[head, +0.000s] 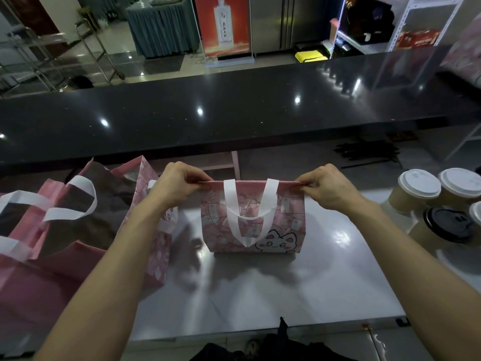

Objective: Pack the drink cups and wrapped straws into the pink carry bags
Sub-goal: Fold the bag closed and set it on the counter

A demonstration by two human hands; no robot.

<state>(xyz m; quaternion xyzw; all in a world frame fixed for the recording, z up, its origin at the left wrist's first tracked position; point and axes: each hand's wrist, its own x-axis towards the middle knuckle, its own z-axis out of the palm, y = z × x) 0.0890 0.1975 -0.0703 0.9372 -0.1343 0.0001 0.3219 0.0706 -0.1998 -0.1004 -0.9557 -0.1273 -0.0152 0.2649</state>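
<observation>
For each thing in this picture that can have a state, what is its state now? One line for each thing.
Cat-print pink bag: upright on the table, top edge pinched closed, handle hanging down its front.
Left hand: pinches the bag's top left corner.
Right hand: pinches the top right corner.
Pink bags on the left: mouths open.
Cups: lidded, not yet packed.
Black-lidded cup: lidded.

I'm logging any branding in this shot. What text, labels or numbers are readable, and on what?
None can be read for certain.
Red poster behind the counter: vertical characters on the pictured white bottle, too blurred to read.
Red box on the shelf: a white line of print, too small to read.
Pink bag held by both hands: cartoon cat and pattern only, no legible words.
Cup lids: faint embossing, unreadable.
</observation>
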